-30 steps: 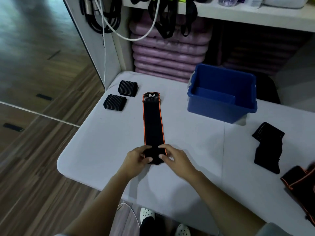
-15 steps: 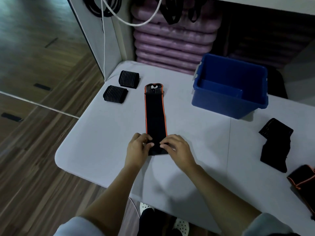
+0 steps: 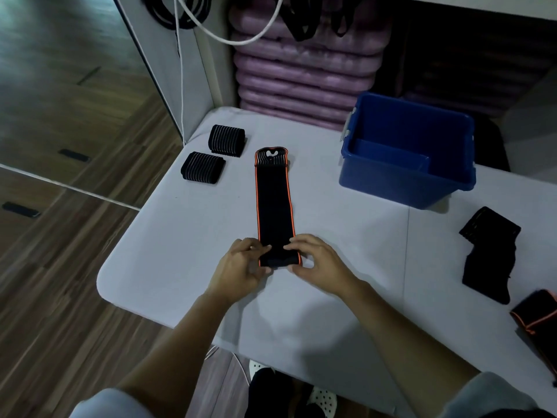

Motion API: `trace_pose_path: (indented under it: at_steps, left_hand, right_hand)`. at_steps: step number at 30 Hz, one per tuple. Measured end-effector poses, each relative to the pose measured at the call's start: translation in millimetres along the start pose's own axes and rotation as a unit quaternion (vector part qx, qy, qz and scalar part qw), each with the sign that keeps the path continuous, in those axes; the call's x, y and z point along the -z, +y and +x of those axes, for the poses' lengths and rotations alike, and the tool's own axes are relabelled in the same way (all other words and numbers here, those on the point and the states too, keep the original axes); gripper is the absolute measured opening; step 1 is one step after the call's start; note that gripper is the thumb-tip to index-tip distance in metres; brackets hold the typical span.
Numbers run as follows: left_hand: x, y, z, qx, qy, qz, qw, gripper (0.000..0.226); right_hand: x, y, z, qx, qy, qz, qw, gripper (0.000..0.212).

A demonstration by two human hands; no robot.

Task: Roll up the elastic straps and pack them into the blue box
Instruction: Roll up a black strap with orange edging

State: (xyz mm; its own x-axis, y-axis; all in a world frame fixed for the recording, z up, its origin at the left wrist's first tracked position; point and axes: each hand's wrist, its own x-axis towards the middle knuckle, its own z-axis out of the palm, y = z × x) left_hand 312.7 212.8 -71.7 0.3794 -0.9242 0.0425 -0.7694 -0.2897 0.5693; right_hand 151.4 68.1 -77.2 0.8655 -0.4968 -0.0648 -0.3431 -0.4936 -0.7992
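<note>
A long black strap with orange edges [image 3: 273,206] lies flat on the white table [image 3: 180,242], running away from me. Its near end is folded into a small roll. My left hand [image 3: 241,267] pinches the roll's left side and my right hand [image 3: 316,263] pinches its right side. The blue box [image 3: 404,182] stands at the back right, and nothing shows inside it. Two rolled black striped straps [image 3: 226,140] [image 3: 202,167] sit at the back left. A loose black strap [image 3: 488,251] and another orange-edged one [image 3: 539,318] lie at the right.
Purple mats [image 3: 301,73] are stacked under a shelf behind the table. Black cords and a white cable [image 3: 193,22] hang at the back left. The table's left edge drops to a wooden floor [image 3: 60,267]. My shoes [image 3: 322,396] show under the near edge.
My hands have moved the strap's near end a little forward, and the small roll there has grown slightly. The camera has tilted down.
</note>
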Motion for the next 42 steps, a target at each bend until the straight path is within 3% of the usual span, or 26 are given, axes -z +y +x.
trace_pose_path:
  at_steps: [6,10,14,17,19,23,26,31,37,40,42]
  left_hand:
    - [11.0,2.4,28.1,0.137,-0.062,-0.1,0.984,0.031]
    - [-0.2,1.5,37.5,0.183,-0.024,-0.096,0.978,0.03]
    - [-2.8,3.9,35.1,0.145,0.069,-0.102,0.982,0.023]
    - [-3.9,4.8,31.1,0.069,0.096,-0.107,0.987,0.016]
    - [-3.5,2.4,25.9,0.04,0.072,-0.094,0.992,0.027]
    - [2.7,-6.2,18.4,0.008,0.004,-0.054,0.998,0.069]
    - [2.5,-8.3,22.8,-0.016,-0.016,-0.022,0.999,0.078]
    - [8.6,-3.9,32.6,0.052,-0.03,-0.074,0.995,0.072]
    - [14.2,3.6,64.3,0.212,0.014,-0.158,0.964,0.037]
    - [8.7,6.0,70.9,0.187,0.091,-0.105,0.973,0.033]
    - [5.2,7.4,70.0,0.115,0.136,-0.081,0.981,0.027]
  right_hand:
    - [9.5,-12.5,25.2,-0.092,-0.014,0.033,0.995,0.026]
    - [-0.5,-12.1,33.8,-0.114,0.043,0.031,0.992,0.029]
    - [-2.9,-8.5,31.9,-0.062,0.106,0.037,0.992,0.02]
    - [-1.0,-7.7,32.1,-0.027,0.102,0.038,0.994,0.012]
    - [1.5,-6.2,29.5,-0.02,0.082,0.046,0.995,0.02]
    - [5.7,3.9,19.1,-0.01,-0.009,0.0,1.0,0.066]
    - [3.6,4.3,16.8,0.035,0.007,-0.039,0.999,0.062]
    - [10.4,-2.5,29.3,-0.016,-0.008,-0.006,1.0,0.049]
    - [15.7,-12.8,55.8,-0.099,0.032,0.048,0.993,0.037]
    - [9.8,-14.3,67.2,-0.119,0.075,0.046,0.989,0.038]
    - [6.5,-11.2,70.4,-0.095,0.13,0.048,0.986,0.037]
